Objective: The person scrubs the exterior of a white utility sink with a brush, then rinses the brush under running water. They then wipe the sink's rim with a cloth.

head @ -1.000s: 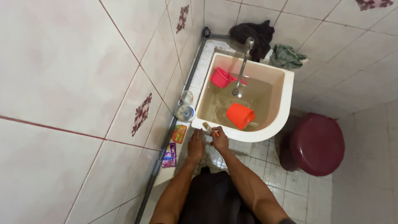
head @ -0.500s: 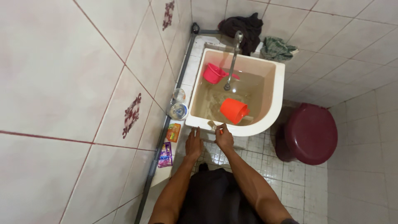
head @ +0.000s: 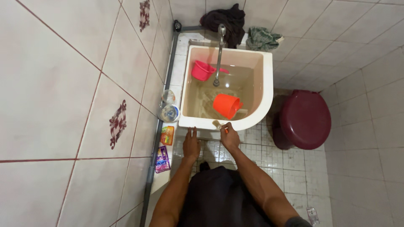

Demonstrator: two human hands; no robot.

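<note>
**Brush held at the basin rim, camera view shifted back**

Head view: the right hand [head: 230, 136] was pinched around a small brush [head: 218, 125] with an orange handle, its pale bristle head resting on or just above the front rim of the cream water basin [head: 267, 84]; the view was too small to tell whether it touched. The left hand [head: 191, 144] lay just beside it, fingers spread and empty, reaching toward the basin's front wall below the rim.

Against the pictures from a second before, the hands kept almost the same pose relative to the basin, while the whole scene slid left and upward in the frame, so the head had moved rather than the hands. The brush stayed at the same spot on the rim, which suggests the work there was being held or repeated, not moved on.

In the basin's murky water floated an orange scoop [head: 226, 105] and a pink scoop [head: 202, 70], under a metal tap [head: 219, 54]. On the tiled ledge to the left stood two clear bottles [head: 170, 112] and lay sachets [head: 162, 159]. A dark red toilet lid [head: 305, 119] sat to the right, cloths [head: 263, 38] behind.
</note>
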